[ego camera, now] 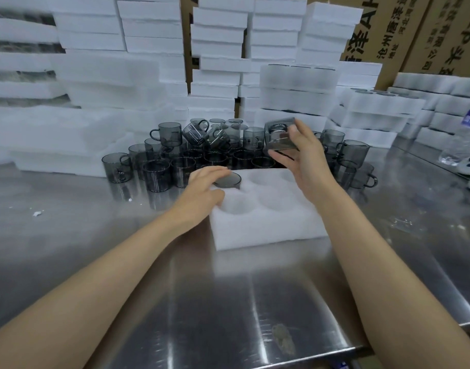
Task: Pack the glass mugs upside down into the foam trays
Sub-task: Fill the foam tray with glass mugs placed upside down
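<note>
**Risk watch: mug in mid-air, loose glass crowding the tray**

The brushed steel table (228, 302) is filling the lower frame & looking slick. The tray could be sliding on it if pushed sideways.

Stacks of white foam trays (220, 49) are towering across the top of the frame, some sitting unevenly. A knock could be bringing them down onto the glass.

The cluster of smoky grey glass mugs (175, 155) is crowding the ctr just behind the tray, w/ a few lying tipped on top of others. A careless reach risks sending them rolling or chipping.

The white foam tray with round pockets (268, 230) is lying at ctr frame, w/ most visible pockets empty.

The held grey glass mug (280, 135) is hovering tilted above the tray's far right side. The seated grey glass mug (227, 179) is sitting base-up in the far left pocket.

The right hand (305, 155) is grasping the held mug btwn thumb & fingers. On smooth glass, slipping is the main worry.

The left hand (204, 187) is resting w/ fingers laid out over the seated mug & thumb on the foam, not clenched. If it is coming off too soon, the tray may be shifting as the next mug is going in.
</note>
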A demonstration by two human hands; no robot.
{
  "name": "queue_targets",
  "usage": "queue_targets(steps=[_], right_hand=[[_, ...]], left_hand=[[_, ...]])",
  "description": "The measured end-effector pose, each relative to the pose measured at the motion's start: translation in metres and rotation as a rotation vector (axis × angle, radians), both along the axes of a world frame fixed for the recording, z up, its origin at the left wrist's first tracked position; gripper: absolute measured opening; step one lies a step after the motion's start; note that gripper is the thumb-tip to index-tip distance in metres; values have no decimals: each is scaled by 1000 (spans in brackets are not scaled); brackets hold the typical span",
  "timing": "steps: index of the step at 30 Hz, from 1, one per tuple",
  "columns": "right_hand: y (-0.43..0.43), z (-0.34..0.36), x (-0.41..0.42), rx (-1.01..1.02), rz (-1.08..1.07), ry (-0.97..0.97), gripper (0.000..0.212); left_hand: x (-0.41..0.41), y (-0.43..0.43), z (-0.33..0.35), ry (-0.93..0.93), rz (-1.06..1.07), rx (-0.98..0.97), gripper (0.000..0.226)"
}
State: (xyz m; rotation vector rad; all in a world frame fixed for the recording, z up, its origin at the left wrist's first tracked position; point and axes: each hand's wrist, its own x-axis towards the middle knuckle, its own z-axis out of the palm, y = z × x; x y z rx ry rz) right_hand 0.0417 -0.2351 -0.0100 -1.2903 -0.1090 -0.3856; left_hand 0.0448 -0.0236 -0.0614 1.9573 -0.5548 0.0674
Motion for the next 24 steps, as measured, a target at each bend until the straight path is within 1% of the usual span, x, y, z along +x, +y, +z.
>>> queue_targets(steps=[2,3,6,7,9,11,15,18,21,24], right_hand=[[2,3,0,62,30,-19,47],[2,4,0,72,43,-35,44],[4,5,-2,56,69,-53,41],[6,4,-3,4,57,-54,40],[12,-1,-4,-165,12,-48,41],[17,-7,-3,-308,-13,-44,45],[19,-10,-1,-429,-33,-49,56],[20,-14,-2,-587,-39,-76,57],[22,-14,-4,-744,-3,-108,60],[22,-14,-6,-836,12,-135,54]], left_hand=[[7,11,0,-16,32,-16,60],[11,18,0,-29,35,-10,58],[14,32,-3,-93,-12,80,61],[13,33,-3,-112,-24,104,64],[14,32,0,-144,-30,138,73],[15,32,3,-194,-32,176,74],[15,34,6,-219,-16,212,71],[11,33,1,-228,-21,170,71],[6,30,-3,-203,7,76,72],[1,26,-4,-162,9,-25,70]])
